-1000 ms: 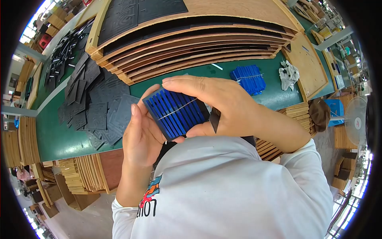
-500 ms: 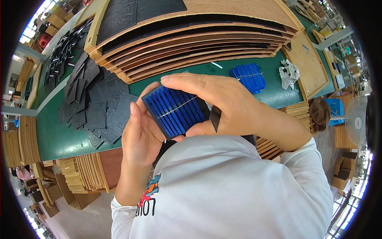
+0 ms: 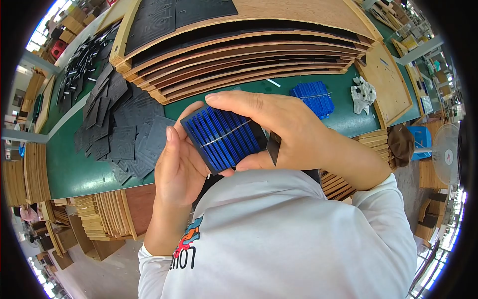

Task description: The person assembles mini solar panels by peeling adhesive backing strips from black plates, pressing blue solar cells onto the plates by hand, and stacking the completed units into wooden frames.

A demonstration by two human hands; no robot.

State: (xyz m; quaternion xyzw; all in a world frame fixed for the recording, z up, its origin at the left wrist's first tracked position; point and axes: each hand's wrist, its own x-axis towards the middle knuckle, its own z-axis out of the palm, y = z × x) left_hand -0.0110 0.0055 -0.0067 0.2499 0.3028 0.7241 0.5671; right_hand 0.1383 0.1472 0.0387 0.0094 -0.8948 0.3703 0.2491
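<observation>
Between both hands, tilted in front of my chest, is a small solar panel [image 3: 226,139] with blue strips, a silvery line across them and a dark border. My left hand [image 3: 175,167] supports it from the left and behind, its thumb raised along the edge. My right hand [image 3: 286,124] spans its right part, one digit along the top edge and another at the bottom edge. A thin dark piece [image 3: 273,148] juts out by the right palm; how it is held is hidden. Beyond my right hand, a stack of blue-striped panels [image 3: 312,98] lies on the green table [image 3: 74,177].
A wooden rack [image 3: 249,52] with several slotted shelves and dark sheets stands at the back. Loose black plates [image 3: 122,142] are heaped at the left. A white rag [image 3: 363,94] lies at the right, near a wooden board [image 3: 391,82]. A fan [image 3: 446,154] stands far right.
The whole view has shifted slightly, so things sit a little further right. Both hands keep the same hold on the solar panel.
</observation>
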